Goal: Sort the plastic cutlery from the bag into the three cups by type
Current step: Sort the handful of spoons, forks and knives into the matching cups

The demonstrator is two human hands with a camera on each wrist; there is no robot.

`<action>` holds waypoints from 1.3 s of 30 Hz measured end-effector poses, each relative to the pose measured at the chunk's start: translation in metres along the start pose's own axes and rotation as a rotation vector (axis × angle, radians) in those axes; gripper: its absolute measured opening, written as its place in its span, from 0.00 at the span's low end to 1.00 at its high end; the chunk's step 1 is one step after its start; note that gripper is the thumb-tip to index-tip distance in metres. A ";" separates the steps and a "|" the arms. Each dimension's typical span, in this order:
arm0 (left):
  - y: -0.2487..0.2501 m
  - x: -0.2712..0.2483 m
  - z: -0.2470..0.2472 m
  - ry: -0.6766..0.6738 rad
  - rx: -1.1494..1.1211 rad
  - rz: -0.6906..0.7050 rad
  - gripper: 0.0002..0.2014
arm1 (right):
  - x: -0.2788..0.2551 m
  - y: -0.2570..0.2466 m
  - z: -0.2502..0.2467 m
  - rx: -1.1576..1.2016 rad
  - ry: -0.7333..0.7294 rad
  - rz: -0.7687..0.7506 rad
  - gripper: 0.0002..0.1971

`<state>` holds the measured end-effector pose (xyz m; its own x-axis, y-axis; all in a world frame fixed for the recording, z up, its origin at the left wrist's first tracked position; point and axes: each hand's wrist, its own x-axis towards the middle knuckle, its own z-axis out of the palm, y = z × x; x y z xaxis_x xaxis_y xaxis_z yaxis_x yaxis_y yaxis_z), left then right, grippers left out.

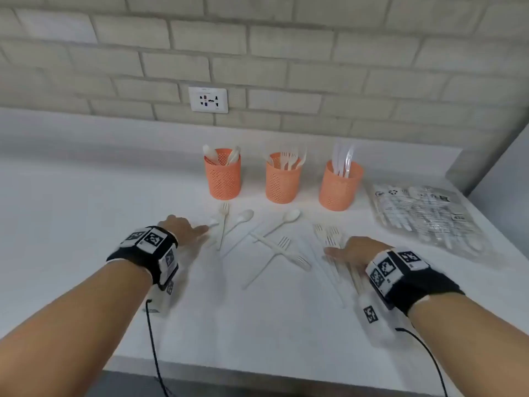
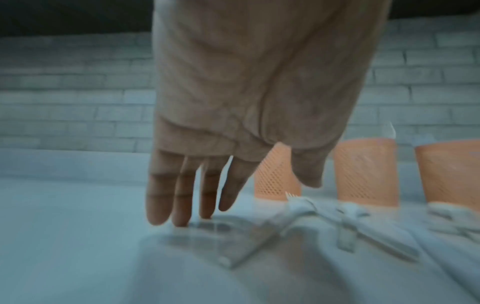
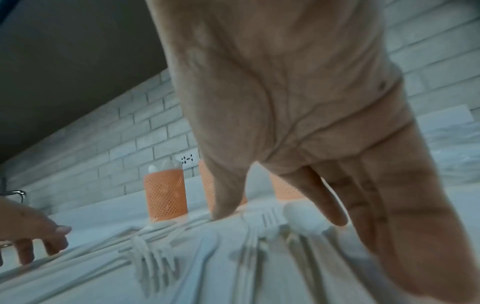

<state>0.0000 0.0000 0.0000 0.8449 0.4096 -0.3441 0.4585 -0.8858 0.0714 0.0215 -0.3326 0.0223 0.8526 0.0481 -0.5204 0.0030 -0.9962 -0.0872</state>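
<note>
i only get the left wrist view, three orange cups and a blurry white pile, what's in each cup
Observer: In the head view, the left orange mesh plastic cup holds white plastic spoons, the middle orange cup holds white plastic forks, and the right orange cup holds clear plastic knives.
Operator: where's the bag
Observer: The clear printed plastic bag lies flat on the white counter, to the right of the right orange cup.
Operator: and the other hand
Observer: The right hand is open with its fingers straight, low over a cluster of loose white forks. It grips nothing.
</note>
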 end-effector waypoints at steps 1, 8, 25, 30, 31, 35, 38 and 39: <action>0.008 0.000 0.001 -0.007 0.004 -0.001 0.38 | 0.004 -0.006 0.003 0.015 0.018 0.003 0.30; 0.060 0.001 0.009 -0.058 0.149 0.133 0.45 | 0.009 -0.038 0.014 -0.149 0.091 -0.028 0.29; 0.099 -0.016 0.001 -0.140 0.227 0.382 0.16 | 0.013 -0.052 0.027 -0.036 0.150 -0.012 0.12; 0.095 -0.026 -0.003 -0.155 0.210 0.442 0.16 | 0.013 -0.050 0.026 0.002 0.173 0.030 0.07; 0.093 -0.025 -0.004 -0.179 0.207 0.443 0.10 | 0.012 -0.051 0.024 0.015 0.179 0.051 0.07; 0.079 -0.017 -0.001 -0.147 -0.018 0.417 0.13 | 0.006 -0.052 0.016 0.137 0.228 0.115 0.17; 0.072 -0.017 -0.004 -0.082 -0.244 0.410 0.14 | 0.000 -0.048 0.006 0.264 0.236 0.126 0.17; 0.071 -0.016 -0.006 -0.045 -0.374 0.404 0.15 | -0.002 -0.049 0.001 0.369 0.247 0.102 0.17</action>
<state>0.0205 -0.0686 0.0163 0.9650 0.0365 -0.2596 0.1741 -0.8294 0.5309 0.0189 -0.2834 0.0272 0.9379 -0.1124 -0.3281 -0.2359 -0.9003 -0.3659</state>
